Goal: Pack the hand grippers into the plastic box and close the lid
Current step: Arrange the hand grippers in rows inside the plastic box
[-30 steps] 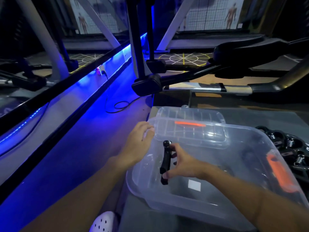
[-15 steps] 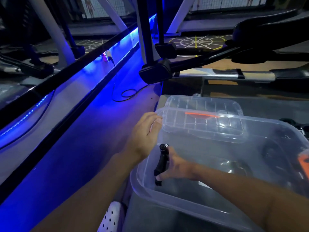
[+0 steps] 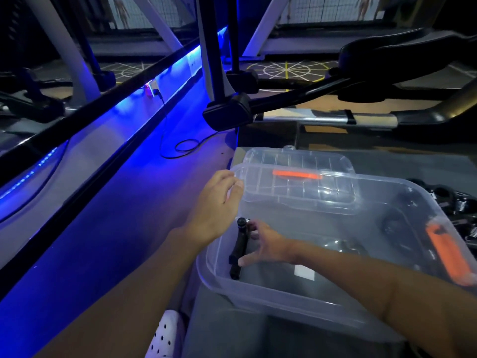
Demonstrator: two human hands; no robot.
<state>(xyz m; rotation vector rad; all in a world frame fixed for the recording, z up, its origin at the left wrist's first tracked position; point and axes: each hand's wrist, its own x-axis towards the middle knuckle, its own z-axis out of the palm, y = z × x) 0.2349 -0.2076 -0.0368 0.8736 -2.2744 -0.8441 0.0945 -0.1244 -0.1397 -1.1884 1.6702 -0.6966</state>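
Note:
A clear plastic box [image 3: 289, 303] with an orange side latch [image 3: 447, 257] sits in front of me. My right hand [image 3: 268, 250] reaches inside it and holds a black hand gripper [image 3: 238, 250] by thumb and fingertips, standing on end against the box's left wall. My left hand [image 3: 218, 204] rests on the box's far-left rim, fingers curled over the edge. The clear lid [image 3: 299, 164], with an orange strip, lies just behind the box. More black hand grippers [image 3: 462, 202] with steel springs lie in a pile outside the box at the right.
The box stands on a grey surface [image 3: 222, 334]. A blue-lit floor strip [image 3: 108, 202] with a black cable [image 3: 180, 148] runs along the left. Black gym-machine bars [image 3: 296, 96] cross behind the lid. A white perforated shoe [image 3: 165, 334] shows at the bottom.
My right hand has carried the hand gripper lower and closer to the box's left wall, and its fingers have spread looser around it. My left hand stays on the rim.

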